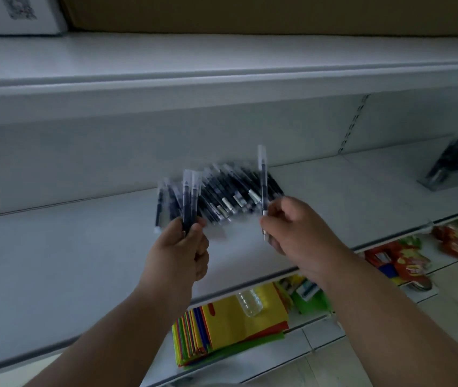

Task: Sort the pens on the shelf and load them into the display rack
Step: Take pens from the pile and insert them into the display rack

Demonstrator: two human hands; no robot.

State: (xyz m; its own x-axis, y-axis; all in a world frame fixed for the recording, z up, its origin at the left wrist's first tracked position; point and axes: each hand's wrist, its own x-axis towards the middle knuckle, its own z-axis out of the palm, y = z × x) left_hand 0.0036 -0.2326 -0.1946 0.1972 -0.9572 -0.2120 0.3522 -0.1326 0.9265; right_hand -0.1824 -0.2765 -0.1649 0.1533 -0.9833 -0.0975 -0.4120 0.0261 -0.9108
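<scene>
A loose pile of dark pens (233,195) with clear caps lies on the white shelf (82,247), near its back wall. My left hand (181,248) grips a small bunch of these pens (187,196) upright, just left of the pile. My right hand (294,227) pinches a single pen (263,180) upright, at the pile's right end. The display rack (456,166), grey and blurred, stands on the shelf at the far right with dark pens in it.
An upper white shelf (222,76) overhangs the work area and carries a cardboard box (250,12). Below the shelf edge lie coloured folders (230,325), a clear bottle (250,301) and red packets (400,263).
</scene>
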